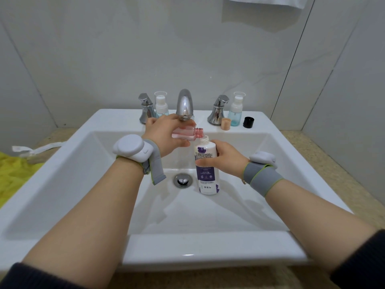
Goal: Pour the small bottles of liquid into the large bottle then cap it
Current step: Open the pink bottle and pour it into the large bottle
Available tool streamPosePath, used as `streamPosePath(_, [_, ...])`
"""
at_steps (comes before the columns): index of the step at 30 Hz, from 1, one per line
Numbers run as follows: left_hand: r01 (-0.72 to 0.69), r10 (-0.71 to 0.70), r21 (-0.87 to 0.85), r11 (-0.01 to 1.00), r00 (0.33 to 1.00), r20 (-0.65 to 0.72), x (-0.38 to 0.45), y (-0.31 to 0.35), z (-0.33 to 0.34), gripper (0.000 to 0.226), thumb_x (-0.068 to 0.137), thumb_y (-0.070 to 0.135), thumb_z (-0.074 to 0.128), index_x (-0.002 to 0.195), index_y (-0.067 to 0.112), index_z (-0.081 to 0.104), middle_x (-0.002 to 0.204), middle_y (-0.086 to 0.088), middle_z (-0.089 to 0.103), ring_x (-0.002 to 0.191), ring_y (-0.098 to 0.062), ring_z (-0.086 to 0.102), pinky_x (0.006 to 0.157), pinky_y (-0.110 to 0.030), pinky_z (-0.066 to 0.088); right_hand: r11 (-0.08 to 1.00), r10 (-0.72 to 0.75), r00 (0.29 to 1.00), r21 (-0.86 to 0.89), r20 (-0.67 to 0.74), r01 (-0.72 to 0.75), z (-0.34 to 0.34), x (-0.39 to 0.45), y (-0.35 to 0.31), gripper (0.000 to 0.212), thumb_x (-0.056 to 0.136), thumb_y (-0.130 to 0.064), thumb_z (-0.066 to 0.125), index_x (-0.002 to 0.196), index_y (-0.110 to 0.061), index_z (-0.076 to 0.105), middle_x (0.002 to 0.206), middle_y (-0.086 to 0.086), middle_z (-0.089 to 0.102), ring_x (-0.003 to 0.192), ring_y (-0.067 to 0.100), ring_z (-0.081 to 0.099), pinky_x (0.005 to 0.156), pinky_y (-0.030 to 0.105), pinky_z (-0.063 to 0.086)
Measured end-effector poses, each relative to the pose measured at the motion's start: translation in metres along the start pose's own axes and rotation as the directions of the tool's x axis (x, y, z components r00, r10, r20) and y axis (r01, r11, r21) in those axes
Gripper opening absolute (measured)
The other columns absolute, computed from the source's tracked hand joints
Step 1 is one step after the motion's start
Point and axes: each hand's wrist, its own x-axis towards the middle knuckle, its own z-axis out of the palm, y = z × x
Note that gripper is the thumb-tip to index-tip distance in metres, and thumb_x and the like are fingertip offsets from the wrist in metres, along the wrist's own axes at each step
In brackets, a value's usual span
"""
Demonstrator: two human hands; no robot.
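My left hand (164,134) grips a small pink bottle (190,133), uncapped and tipped on its side, its threaded mouth pointing right just above the open neck of the large white bottle (206,174). That large bottle, with a purple label, stands upright in the sink basin, and my right hand (224,157) holds it round the upper body. A tan cap (226,124) and a black cap (248,122) sit on the sink's back ledge at the right. Two small blue pump bottles (161,106) (236,110) stand on the ledge beside the tap handles.
The chrome faucet (184,105) hangs right above my left hand, with handles (146,109) (218,110) either side. The white sink (73,163) has a drain (182,180) left of the large bottle. A yellow cloth (14,172) lies on the counter at left.
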Motion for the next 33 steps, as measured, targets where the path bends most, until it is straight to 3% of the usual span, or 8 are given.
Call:
streamPosePath(21, [-0.005,0.005,-0.019,1.000,1.000,-0.002,0.002,-0.004,0.002,0.047,0.079,0.036,0.069,0.123,0.039,0.054,0.128,0.017,0.052,0.125,-0.011,0.041,0.096,-0.033,0.016,1.000,0.001,1.000,0.010,0.010,-0.001,0.000,0.000,-0.001,0.042,0.075,-0.021,0.078,0.111,-0.010,0.058,0.105,0.008,0.069,0.094,0.022,0.066,0.085,0.037,0.054])
streamPosePath(26, [0.076,-0.069,-0.174,0.982,0.997,0.043,0.001,-0.007,0.009,0.054,0.078,0.039,0.071,0.127,0.032,0.051,0.118,0.010,0.059,0.112,-0.014,0.054,0.107,-0.040,0.030,0.999,0.021,1.000,0.031,-0.011,-0.021,-0.004,-0.005,0.001,0.041,0.075,-0.022,0.078,0.108,-0.010,0.059,0.104,0.008,0.069,0.094,0.021,0.066,0.085,0.036,0.054])
streamPosePath(29, [0.095,-0.077,-0.294,0.951,0.995,0.071,-0.004,-0.002,0.012,0.055,0.079,0.032,0.072,0.129,0.026,0.049,0.112,0.005,0.059,0.101,-0.017,0.057,0.084,-0.035,0.048,0.997,0.042,0.997,0.068,-0.059,-0.038,-0.010,-0.011,0.001,0.038,0.075,-0.022,0.078,0.106,-0.011,0.059,0.100,0.004,0.068,0.090,0.019,0.065,0.080,0.031,0.053])
streamPosePath(31, [0.148,-0.117,-0.389,0.910,0.988,0.101,-0.009,0.006,0.015,0.051,0.081,0.027,0.071,0.126,0.024,0.047,0.107,0.006,0.056,0.094,-0.015,0.056,0.062,-0.026,0.049,0.997,0.042,0.993,0.076,-0.111,-0.034,-0.014,-0.013,0.000,0.037,0.075,-0.023,0.078,0.104,-0.011,0.059,0.098,0.003,0.068,0.088,0.017,0.064,0.078,0.030,0.052])
streamPosePath(33, [0.209,-0.152,-0.489,0.847,0.976,0.155,-0.013,0.017,0.019,0.044,0.082,0.025,0.070,0.119,0.026,0.046,0.101,0.009,0.054,0.090,-0.014,0.059,0.052,-0.028,0.052,0.998,0.037,0.988,0.050,-0.152,-0.030,-0.021,-0.016,0.000,0.037,0.073,-0.025,0.079,0.104,-0.013,0.060,0.098,0.001,0.068,0.089,0.017,0.065,0.080,0.032,0.053])
